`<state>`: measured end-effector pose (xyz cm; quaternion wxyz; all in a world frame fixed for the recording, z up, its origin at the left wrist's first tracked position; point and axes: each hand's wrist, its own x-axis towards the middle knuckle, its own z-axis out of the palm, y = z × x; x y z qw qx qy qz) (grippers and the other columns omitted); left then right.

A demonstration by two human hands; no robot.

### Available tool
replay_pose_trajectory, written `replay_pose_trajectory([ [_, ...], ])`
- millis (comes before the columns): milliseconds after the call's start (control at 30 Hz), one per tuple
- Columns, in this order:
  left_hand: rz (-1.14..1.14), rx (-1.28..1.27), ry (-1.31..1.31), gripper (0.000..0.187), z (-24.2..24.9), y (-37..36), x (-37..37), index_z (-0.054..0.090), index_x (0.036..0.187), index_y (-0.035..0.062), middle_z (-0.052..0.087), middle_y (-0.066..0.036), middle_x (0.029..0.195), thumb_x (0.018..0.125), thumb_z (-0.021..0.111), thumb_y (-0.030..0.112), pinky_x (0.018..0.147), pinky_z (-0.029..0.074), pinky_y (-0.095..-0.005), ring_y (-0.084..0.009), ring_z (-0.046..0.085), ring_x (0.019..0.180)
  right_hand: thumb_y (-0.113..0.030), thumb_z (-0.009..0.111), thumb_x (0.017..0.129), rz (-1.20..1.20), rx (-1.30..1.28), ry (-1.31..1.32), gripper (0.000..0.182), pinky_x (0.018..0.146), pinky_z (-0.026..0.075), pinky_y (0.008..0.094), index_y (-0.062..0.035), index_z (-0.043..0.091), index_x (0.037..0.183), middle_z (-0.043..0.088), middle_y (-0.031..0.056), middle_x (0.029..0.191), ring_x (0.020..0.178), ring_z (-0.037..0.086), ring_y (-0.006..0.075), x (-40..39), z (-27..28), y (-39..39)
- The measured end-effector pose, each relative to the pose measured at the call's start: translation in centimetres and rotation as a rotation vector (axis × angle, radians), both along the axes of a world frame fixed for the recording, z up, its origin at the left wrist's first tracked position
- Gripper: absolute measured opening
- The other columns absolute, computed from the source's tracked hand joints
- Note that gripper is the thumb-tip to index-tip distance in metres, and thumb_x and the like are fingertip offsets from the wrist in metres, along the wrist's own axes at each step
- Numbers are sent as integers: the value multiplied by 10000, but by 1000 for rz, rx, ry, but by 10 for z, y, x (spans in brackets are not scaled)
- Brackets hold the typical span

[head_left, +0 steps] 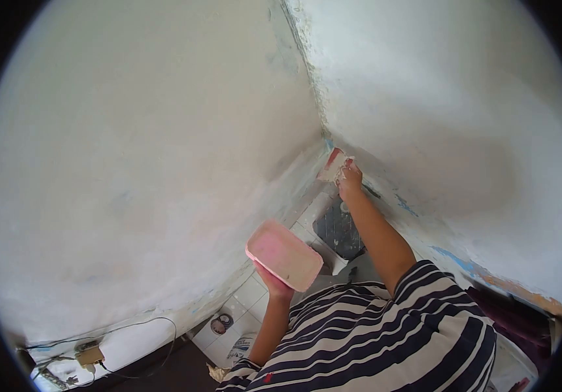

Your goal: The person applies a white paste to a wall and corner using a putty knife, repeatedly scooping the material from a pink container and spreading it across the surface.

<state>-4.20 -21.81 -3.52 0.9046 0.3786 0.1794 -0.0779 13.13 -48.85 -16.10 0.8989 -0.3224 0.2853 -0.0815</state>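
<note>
My right hand (351, 180) reaches into the corner between two walls, its fingers closed on a putty knife (330, 166). The blade is reddish and smeared with pale filler. It is close to the left wall, low in the corner; whether it touches cannot be made out. In my left hand (274, 282) is a shallow pink tray (284, 255), gripped from below at its near edge. A pale pinkish layer coats the inside of the tray. My left fingers are mostly hidden beneath it.
The left wall (137, 144) and right wall (451, 117) are patchy, with a rough seam between them. Below is a dark, speckled flat-topped object (338, 228) on white floor tiles (251, 292). A socket box (90, 356) with loose cables is at lower left.
</note>
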Motion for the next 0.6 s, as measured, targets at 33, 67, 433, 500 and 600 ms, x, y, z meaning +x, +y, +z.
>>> replay_pose_trajectory([
  [33, 1, 15, 13, 751, 3, 0, -2, 378, 1504, 174, 501, -38, 1456, 984, 304, 711, 1095, 433, -464, -273, 511, 1320, -11, 517, 887, -101, -120, 109, 156, 561, 418, 323, -87, 600, 995, 544, 3, 769, 646, 548, 160, 16, -4, 10],
  [67, -2, 32, 25, 755, 4, 3, -3, 367, 1511, 174, 488, -41, 1469, 984, 303, 711, 1103, 424, -464, -274, 501, 1331, -22, 517, 893, -204, -238, 218, 128, 510, 383, 308, -99, 611, 934, 518, -21, 712, 590, 515, 134, 30, -7, 16],
  [433, -109, 172, 82, 745, 2, 74, 21, 326, 1531, 170, 441, -58, 1511, 1001, 275, 691, 1127, 391, -459, -277, 459, 1368, -79, 524, 924, -321, -417, 403, 307, 897, 463, 271, 84, 640, 1156, 669, 159, 1249, 1119, 645, 224, 136, -57, 47],
  [500, -127, 154, 109, 745, -3, 82, 27, 326, 1531, 169, 443, -60, 1510, 1002, 271, 690, 1126, 392, -461, -280, 462, 1366, -120, 542, 946, -304, -583, 444, 325, 909, 466, 282, 83, 641, 1180, 669, 176, 1239, 1121, 649, 252, 140, -67, 46],
  [600, -168, 181, 145, 753, -19, 93, 33, 329, 1530, 164, 449, -69, 1508, 1000, 262, 695, 1123, 395, -464, -285, 468, 1362, -208, 573, 970, -249, -721, 484, 370, 873, 494, 339, 67, 648, 1206, 666, 214, 1229, 1044, 672, 313, 114, -19, 39],
])
